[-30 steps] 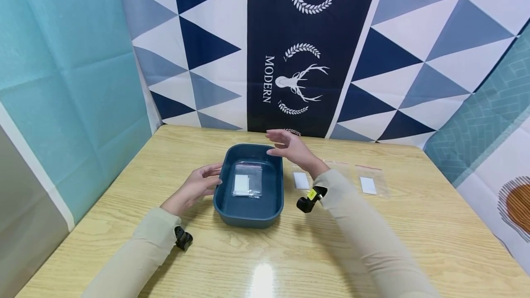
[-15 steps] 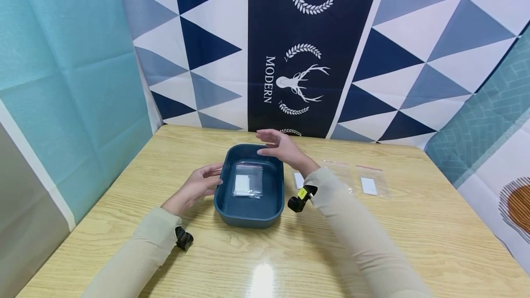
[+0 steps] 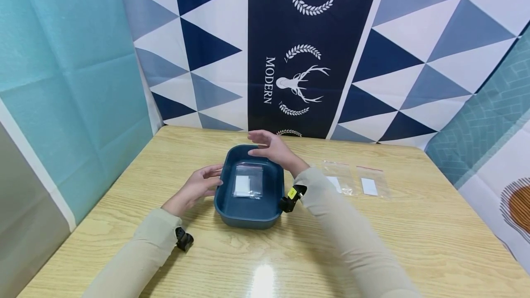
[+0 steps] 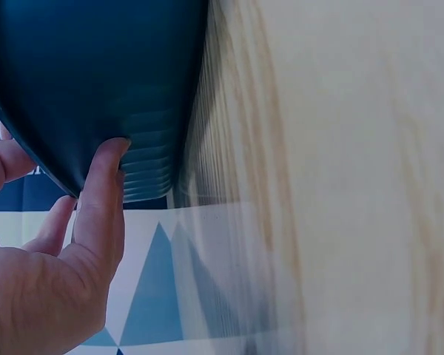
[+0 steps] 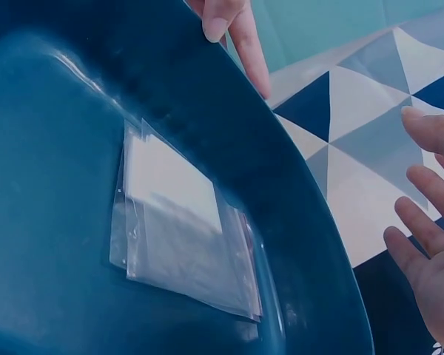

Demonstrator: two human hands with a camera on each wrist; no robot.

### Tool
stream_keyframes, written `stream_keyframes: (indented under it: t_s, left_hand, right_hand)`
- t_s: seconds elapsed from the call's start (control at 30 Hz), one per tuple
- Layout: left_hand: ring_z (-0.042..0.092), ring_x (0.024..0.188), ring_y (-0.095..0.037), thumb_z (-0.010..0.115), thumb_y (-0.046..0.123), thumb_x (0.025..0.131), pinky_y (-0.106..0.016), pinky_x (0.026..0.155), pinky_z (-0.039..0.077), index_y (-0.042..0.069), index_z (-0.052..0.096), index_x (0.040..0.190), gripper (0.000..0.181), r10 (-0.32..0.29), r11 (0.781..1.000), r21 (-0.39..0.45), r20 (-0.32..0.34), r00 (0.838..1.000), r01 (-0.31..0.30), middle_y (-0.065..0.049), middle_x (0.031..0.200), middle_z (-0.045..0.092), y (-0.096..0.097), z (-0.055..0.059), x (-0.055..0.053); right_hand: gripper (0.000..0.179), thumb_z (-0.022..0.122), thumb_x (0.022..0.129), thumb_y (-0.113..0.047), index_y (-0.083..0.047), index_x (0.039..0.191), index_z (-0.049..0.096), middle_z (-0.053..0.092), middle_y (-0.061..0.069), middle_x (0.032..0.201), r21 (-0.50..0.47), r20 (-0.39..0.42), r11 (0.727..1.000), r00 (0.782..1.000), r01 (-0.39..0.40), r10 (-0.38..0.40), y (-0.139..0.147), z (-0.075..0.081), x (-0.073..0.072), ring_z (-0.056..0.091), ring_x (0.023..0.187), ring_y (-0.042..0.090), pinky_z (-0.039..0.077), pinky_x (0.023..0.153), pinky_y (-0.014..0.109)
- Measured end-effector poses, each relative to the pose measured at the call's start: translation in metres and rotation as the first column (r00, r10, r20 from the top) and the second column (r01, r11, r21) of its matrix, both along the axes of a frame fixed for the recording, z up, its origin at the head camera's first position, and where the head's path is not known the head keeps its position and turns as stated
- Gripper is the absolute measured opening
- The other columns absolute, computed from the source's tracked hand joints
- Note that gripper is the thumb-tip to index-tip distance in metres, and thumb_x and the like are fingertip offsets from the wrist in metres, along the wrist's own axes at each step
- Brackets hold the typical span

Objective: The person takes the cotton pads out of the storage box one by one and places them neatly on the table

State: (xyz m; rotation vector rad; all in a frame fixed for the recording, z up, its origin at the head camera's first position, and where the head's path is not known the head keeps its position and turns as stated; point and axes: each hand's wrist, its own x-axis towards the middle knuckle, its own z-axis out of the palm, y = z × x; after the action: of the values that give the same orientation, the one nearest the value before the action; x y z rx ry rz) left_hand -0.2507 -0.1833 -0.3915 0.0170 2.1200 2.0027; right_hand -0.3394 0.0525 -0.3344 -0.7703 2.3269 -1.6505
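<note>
On the table (image 3: 372, 243), a dark blue bin (image 3: 248, 210) is touched at its left side by the left grip (image 3: 196, 184), fingers extended, nothing clasped; near the far right corner the right grip (image 3: 273, 149) is held spread and unladen. Clear bags (image 3: 254, 180) are overlapped inside the bin; other bags (image 3: 375, 180) are laid to its right.

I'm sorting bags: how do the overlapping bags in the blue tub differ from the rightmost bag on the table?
The overlapping bags lie inside the blue tub; the rightmost bag lies on the table. The overlapping bags are stacked askew; the rightmost bag lies singly. Both look clear, with a reddish edge strip and a white insert showing.
</note>
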Motion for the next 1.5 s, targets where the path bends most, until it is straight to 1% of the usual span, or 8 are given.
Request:
stream_keyframes:
  t_s: [0.2, 0.27, 0.4, 0.6, 0.8, 1.0, 1.27, 1.5]
  left_hand:
    - [0.050, 0.116, -0.035, 0.053, 0.001, 0.089, -0.043, 0.086, 0.049, 0.005, 0.040, 0.140, 0.053, 0.006, 1.000, -0.006, 0.003, 1.000, -0.006, -0.022, 0.137, 0.041, 0.000, 0.000, 0.000]
    - [0.050, 0.115, -0.035, 0.053, 0.001, 0.089, -0.043, 0.086, 0.050, 0.005, 0.040, 0.140, 0.053, 0.011, 1.000, -0.006, 0.005, 1.000, -0.011, -0.022, 0.136, 0.042, 0.000, 0.000, -0.001]
    - [0.051, 0.115, -0.035, 0.054, 0.001, 0.088, -0.043, 0.085, 0.050, 0.005, 0.040, 0.140, 0.053, 0.021, 1.000, -0.010, 0.009, 1.000, -0.021, -0.022, 0.136, 0.043, 0.001, -0.001, -0.002]
    - [0.051, 0.115, -0.035, 0.054, 0.002, 0.089, -0.043, 0.085, 0.050, 0.005, 0.040, 0.140, 0.053, 0.022, 1.000, -0.015, 0.012, 1.000, -0.022, -0.022, 0.136, 0.043, 0.001, -0.001, -0.002]
    - [0.051, 0.115, -0.035, 0.053, 0.003, 0.089, -0.042, 0.085, 0.050, 0.006, 0.039, 0.140, 0.053, 0.012, 1.000, -0.011, 0.012, 1.000, -0.012, -0.022, 0.136, 0.042, -0.001, 0.000, -0.002]
    - [0.050, 0.116, -0.036, 0.053, 0.003, 0.090, -0.042, 0.085, 0.050, 0.006, 0.039, 0.141, 0.053, -0.001, 1.000, -0.003, 0.009, 1.000, 0.001, -0.022, 0.137, 0.041, -0.002, -0.002, -0.003]
    - [0.051, 0.115, -0.036, 0.053, 0.003, 0.090, -0.042, 0.085, 0.050, 0.006, 0.039, 0.141, 0.053, 0.000, 1.000, -0.006, 0.011, 1.000, 0.000, -0.022, 0.137, 0.041, -0.002, -0.001, -0.003]
    - [0.051, 0.115, -0.037, 0.053, 0.002, 0.090, -0.043, 0.085, 0.050, 0.007, 0.038, 0.141, 0.054, 0.000, 1.000, -0.001, 0.017, 1.000, 0.000, -0.022, 0.138, 0.041, -0.001, 0.000, -0.002]
  right_hand:
    - [0.050, 0.070, 0.083, -0.009, -0.008, 0.130, 0.051, 0.052, 0.011, 0.131, 0.011, -0.004, 1.000, 1.000, -0.003, 0.003, -0.008, -0.002, 0.001, 0.045, 0.123, 0.029, 0.038, 0.100, 0.041]
    - [0.051, 0.070, 0.083, -0.009, -0.008, 0.130, 0.050, 0.053, 0.011, 0.130, 0.014, -0.004, 1.000, 1.000, -0.001, 0.001, -0.010, -0.003, 0.000, 0.045, 0.123, 0.028, 0.038, 0.100, 0.040]
    - [0.051, 0.070, 0.083, -0.008, -0.006, 0.131, 0.050, 0.053, 0.013, 0.130, -0.002, -0.003, 1.000, 1.000, -0.008, 0.008, -0.014, -0.007, -0.003, 0.044, 0.123, 0.031, 0.037, 0.101, 0.040]
    - [0.050, 0.069, 0.083, -0.005, -0.006, 0.130, 0.051, 0.054, 0.011, 0.128, -0.006, 0.020, 1.000, 1.000, 0.018, -0.018, -0.020, -0.012, -0.005, 0.044, 0.123, 0.031, 0.036, 0.102, 0.041]
    - [0.052, 0.070, 0.082, -0.007, -0.008, 0.130, 0.052, 0.055, 0.012, 0.128, 0.035, 0.034, 0.999, 0.999, 0.027, -0.028, -0.022, -0.019, -0.007, 0.048, 0.119, 0.026, 0.038, 0.101, 0.038]
    - [0.055, 0.070, 0.082, -0.008, -0.007, 0.133, 0.049, 0.055, 0.012, 0.128, 0.101, 0.048, 0.995, 0.999, -0.006, 0.001, -0.023, -0.025, -0.007, 0.048, 0.119, 0.025, 0.038, 0.100, 0.040]
    - [0.057, 0.072, 0.081, -0.011, -0.009, 0.134, 0.048, 0.053, 0.010, 0.129, 0.236, 0.057, 0.971, 0.998, -0.032, 0.019, -0.026, -0.028, -0.002, 0.048, 0.119, 0.025, 0.040, 0.098, 0.040]
    - [0.060, 0.073, 0.081, -0.011, -0.009, 0.135, 0.047, 0.049, 0.011, 0.132, 0.287, 0.084, 0.954, 0.994, -0.087, 0.065, -0.029, -0.035, -0.005, 0.045, 0.122, 0.025, 0.041, 0.097, 0.039]
